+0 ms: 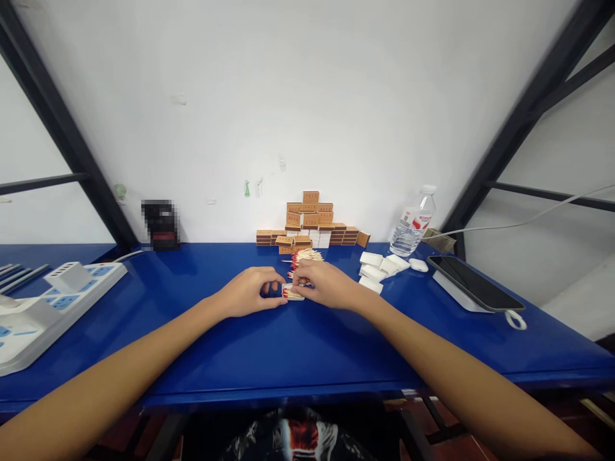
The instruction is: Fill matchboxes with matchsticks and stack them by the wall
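Observation:
A small white matchbox tray (294, 298) with red-tipped matches (291, 292) in it rests on the blue table between my hands. My left hand (252, 291) grips its left end between thumb and fingers. At the right end, my right hand (324, 283) has its thumb and bent fingers closed around the tray; its fingertips partly cover the matches. Just behind lies a loose pile of matches (307, 255) with red heads. Against the wall stand stacked brown matchboxes (310, 208), with some white trays (321, 238) among them.
White matchbox trays (375, 266) lie in a heap right of my hands. Farther right are a water bottle (414, 221), a white earphone case (418, 265) and a phone (475, 282) propped on a white box. On the left is a power strip (91, 288). The blue table (269, 358) ends close to me.

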{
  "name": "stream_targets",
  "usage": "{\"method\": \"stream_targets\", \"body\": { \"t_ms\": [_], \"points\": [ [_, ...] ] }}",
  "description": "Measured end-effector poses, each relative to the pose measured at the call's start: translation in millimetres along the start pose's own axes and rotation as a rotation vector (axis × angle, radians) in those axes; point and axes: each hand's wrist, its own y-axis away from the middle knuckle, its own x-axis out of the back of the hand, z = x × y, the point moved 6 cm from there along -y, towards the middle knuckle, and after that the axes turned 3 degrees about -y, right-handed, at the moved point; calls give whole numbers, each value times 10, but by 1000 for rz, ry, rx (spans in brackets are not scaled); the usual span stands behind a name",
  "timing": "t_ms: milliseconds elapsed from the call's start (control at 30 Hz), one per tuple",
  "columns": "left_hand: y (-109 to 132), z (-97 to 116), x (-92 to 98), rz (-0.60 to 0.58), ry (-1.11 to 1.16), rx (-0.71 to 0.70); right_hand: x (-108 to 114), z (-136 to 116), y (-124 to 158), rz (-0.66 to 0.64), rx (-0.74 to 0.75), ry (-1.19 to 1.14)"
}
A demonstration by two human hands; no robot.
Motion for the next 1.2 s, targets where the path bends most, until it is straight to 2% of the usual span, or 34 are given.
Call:
{"method": "stream_targets", "body": {
  "t_ms": [167, 367, 567, 767, 967, 1033, 1200],
  "points": [
    [9, -23, -14, -10, 39, 46, -17, 9, -2, 30, 14, -79],
    [-4, 27, -22, -19, 0, -4, -154, 10, -22, -4, 53, -219],
    [10, 59, -4, -16, -15, -7, -142, -39, -13, -28, 11, -182],
    [18, 31, 5, 13, -27, -1, -58, -56, -9, 3, 6, -149],
    [18, 32, 2, 0, -35, 2, -90, -80, -4, -56, 7, -120],
    [16, 29, 7, -3, -44, 8, -20, -46, 0, -34, 4, -95],
    [12, 34, 19, -27, -99, 23, 344, 198, 38, 129, -75, 72]
  ]
}}
